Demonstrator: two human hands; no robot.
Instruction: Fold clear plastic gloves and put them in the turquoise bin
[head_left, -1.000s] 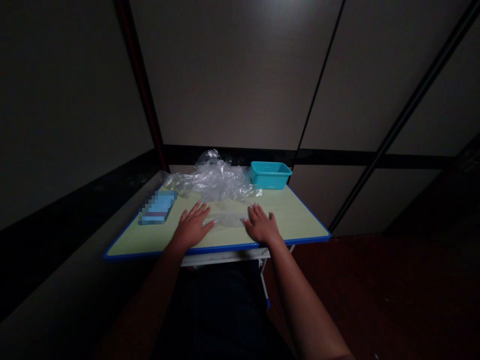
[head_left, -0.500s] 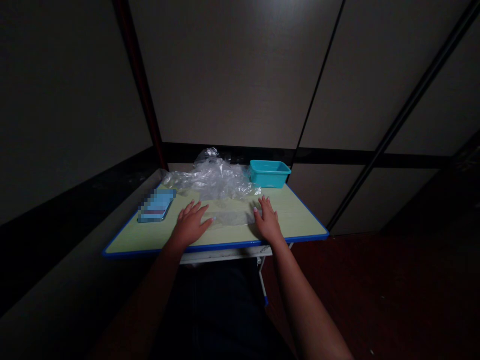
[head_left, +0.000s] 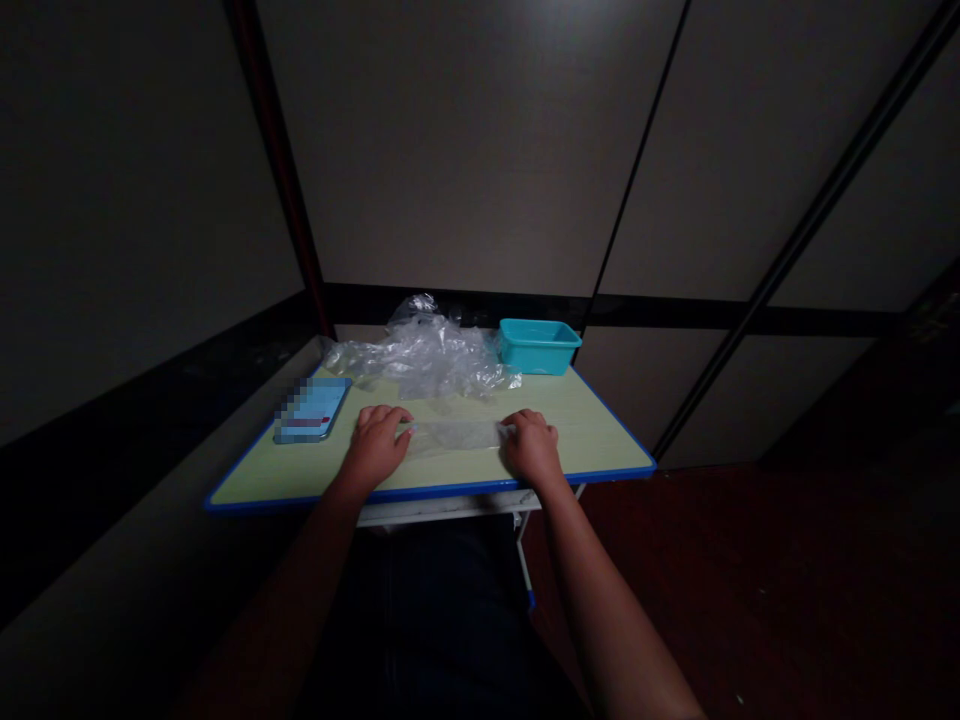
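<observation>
A flat strip of folded clear plastic [head_left: 459, 436] lies across the table between my two hands. At its left end my left hand [head_left: 375, 447] has its fingers bent, with thumb and forefinger closed on the edge. My right hand [head_left: 534, 450] is curled over the right end, and its fingertips pinch the plastic there. Behind the strip spreads a crumpled heap of thin clear plastic [head_left: 435, 355], which looks like loose bags.
The small table [head_left: 600, 440] has a pale green top and a blue rim. A turquoise plastic basket [head_left: 536, 352] stands at its back right corner, beside the heap. A phone [head_left: 313, 410] lies on the left side. Panelled walls close in behind and on the left.
Both hands lay flat with fingers spread at the strip's ends. Now their fingers have curled in and closed on those ends. The heap, basket and phone are unchanged.
</observation>
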